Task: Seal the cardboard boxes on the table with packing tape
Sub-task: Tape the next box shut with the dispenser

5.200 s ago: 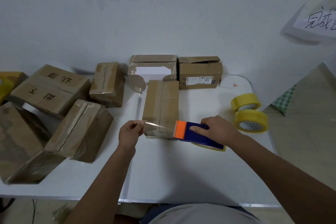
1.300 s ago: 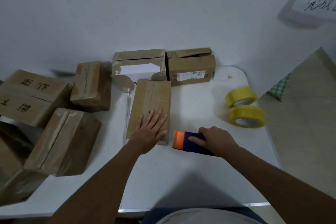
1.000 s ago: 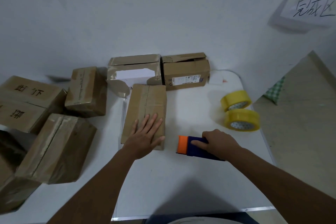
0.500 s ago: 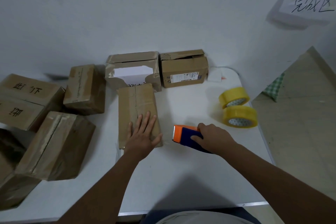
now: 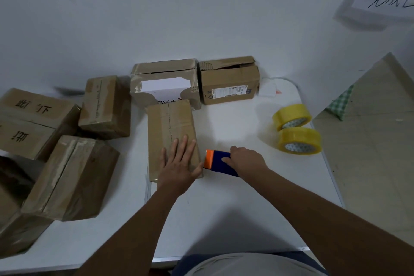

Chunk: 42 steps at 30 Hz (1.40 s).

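Since about five seconds ago the pulled tape strip has been laid down: the left hand is now pressed flat, fingers straight and spread, on the near end of the center box on the table. The tape dispenser is gripped by the right hand, fingers curled round it, just beside the box. This seam is judged sealed; the open-flapped box at the back likely remains.

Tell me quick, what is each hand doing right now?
Left hand: open, fingers straight, pressing flat on the cardboard box.
Right hand: closed around the blue and orange tape dispenser.
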Each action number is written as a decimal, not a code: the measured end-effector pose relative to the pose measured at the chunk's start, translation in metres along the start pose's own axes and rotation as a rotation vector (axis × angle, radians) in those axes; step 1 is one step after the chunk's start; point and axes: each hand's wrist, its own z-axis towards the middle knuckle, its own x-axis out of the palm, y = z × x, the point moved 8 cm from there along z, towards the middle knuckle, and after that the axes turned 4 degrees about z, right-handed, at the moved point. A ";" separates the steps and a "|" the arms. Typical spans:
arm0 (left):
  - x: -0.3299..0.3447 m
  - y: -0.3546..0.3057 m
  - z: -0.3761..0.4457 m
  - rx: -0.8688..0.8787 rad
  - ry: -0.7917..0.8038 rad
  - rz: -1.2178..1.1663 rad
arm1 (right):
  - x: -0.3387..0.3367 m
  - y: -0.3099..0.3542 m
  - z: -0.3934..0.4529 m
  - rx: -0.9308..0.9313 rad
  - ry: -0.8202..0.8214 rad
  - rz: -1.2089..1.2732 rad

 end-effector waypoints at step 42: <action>-0.002 0.025 -0.040 0.257 0.091 -0.018 | 0.074 0.018 -0.058 0.079 -0.479 1.492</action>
